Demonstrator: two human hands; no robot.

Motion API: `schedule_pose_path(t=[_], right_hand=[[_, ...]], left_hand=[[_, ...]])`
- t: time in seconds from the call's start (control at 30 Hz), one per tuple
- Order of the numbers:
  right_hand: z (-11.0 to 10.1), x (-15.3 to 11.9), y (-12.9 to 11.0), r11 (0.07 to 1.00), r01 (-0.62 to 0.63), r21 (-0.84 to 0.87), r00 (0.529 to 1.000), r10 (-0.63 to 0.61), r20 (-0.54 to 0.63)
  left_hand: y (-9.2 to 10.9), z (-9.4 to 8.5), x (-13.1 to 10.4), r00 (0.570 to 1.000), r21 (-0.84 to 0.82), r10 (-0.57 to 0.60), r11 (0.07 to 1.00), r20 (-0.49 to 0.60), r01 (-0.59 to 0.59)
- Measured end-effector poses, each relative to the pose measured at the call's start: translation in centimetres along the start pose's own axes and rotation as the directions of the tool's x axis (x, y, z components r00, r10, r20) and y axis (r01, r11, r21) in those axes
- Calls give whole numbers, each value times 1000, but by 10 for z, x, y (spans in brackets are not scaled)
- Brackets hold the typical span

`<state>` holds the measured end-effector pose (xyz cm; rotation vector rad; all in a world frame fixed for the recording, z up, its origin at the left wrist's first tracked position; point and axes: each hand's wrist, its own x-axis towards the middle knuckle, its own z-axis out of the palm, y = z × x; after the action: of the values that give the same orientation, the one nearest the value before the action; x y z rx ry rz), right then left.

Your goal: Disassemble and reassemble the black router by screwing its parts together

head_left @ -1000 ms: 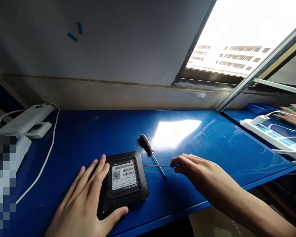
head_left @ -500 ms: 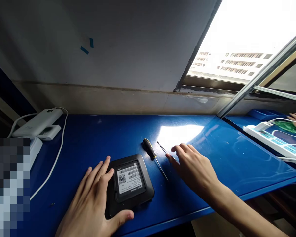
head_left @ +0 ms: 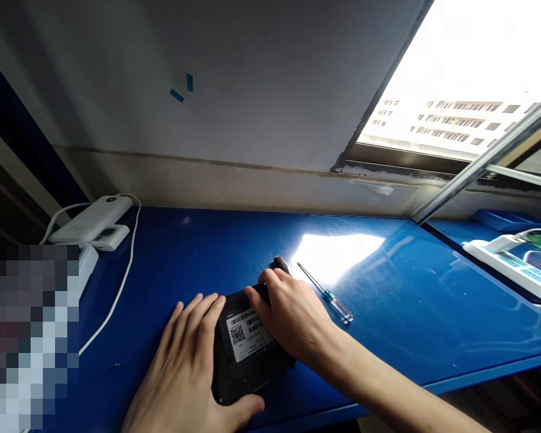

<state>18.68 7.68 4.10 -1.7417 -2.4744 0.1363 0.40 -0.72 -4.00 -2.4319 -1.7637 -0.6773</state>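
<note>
A black square electronic box (head_left: 247, 370) with a white barcode label lies on the blue tabletop. My left hand (head_left: 184, 361) rests flat along its left side, fingers stretched out and thumb by the near edge. Over the box's far right part, my right hand (head_left: 293, 307) is curled, its thumb on top and its fingers bent at the edge; it covers part of the label. Just beyond those fingers shows the handle of a black screwdriver (head_left: 281, 263), its shaft hidden. To the right lies a screwdriver with a clear blue handle (head_left: 336, 305), out of my hand.
A white power bank (head_left: 92, 216) and white cable (head_left: 112, 307) are at the left. A tiny screw-like piece (head_left: 116, 364) lies on the tabletop (head_left: 198, 252). At the right stand a metal frame post (head_left: 460, 171), a white power strip (head_left: 514, 270) and a blue tray (head_left: 505, 219).
My right hand has let go of the clear-handled screwdriver and moved left onto the box, covering most of the black screwdriver. My left hand stays beside the box. The view has shifted slightly.
</note>
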Motion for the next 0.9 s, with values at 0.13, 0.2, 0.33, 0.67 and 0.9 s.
schedule_pose_path(t=[0.13,0.2,0.33,0.67,0.9], right_hand=[[-2,5,-10,998,35,-45,999,-34,14],[-2,10,-12,993,74,-88,997,-73,18],[4,21,-10,963,189,-194,982,-184,45],[1,34,-8,821,475,-317,879,-423,221],[-2,37,-12,847,435,-304,899,-389,202]], left_hand=[[7,-3,3,1000,-12,16,1000,-24,-17],[9,-3,3,999,-15,14,1000,-33,-15],[8,-1,2,1000,-19,19,1000,-23,-20],[11,-5,4,999,-42,-22,999,48,24],[11,-12,10,988,-79,-15,996,151,27]])
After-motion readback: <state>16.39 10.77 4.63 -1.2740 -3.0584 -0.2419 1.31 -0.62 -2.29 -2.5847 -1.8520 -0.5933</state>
